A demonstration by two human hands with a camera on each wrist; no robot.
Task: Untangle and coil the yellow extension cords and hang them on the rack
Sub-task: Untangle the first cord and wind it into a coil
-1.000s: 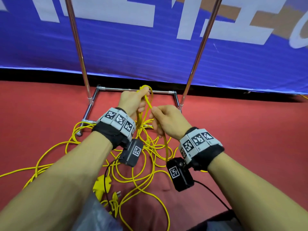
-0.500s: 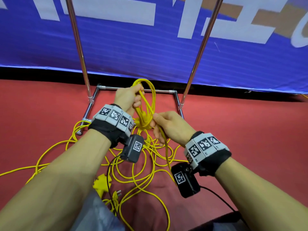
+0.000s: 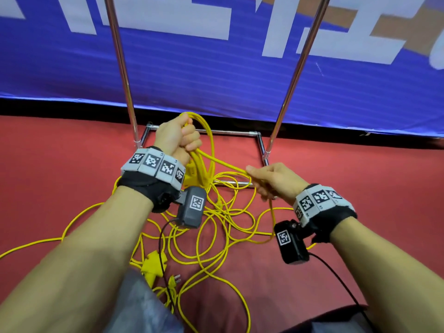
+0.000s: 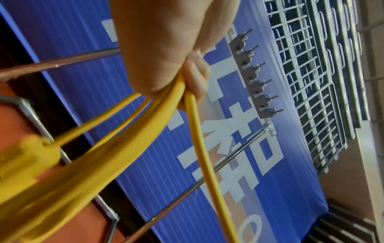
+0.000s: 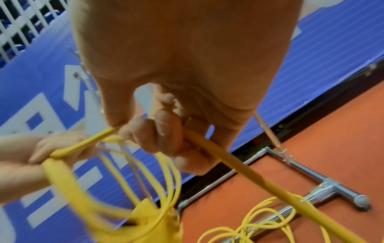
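Nearest us, both forearms reach forward and down over the red floor [image 3: 360,169], each wrist wrapped in a marker band. Below them we see loose yellow extension cord [image 3: 223,239] sprawled in tangled loops, with a yellow socket block [image 3: 152,263] and a plug [image 3: 175,280] by our knees. Our right hand [image 3: 276,181] sits lower and to the right, fingers curled, pinching a single strand that runs taut to the other hand. Our left hand [image 3: 176,140] is raised higher, fist clenched around a bundle of coiled loops [image 3: 204,150] that hang below it. Beyond stands the chrome rack [image 3: 125,75], its base bars on the floor, before a blue banner [image 3: 216,75]; the left wrist view shows its row of hooks [image 4: 255,77].
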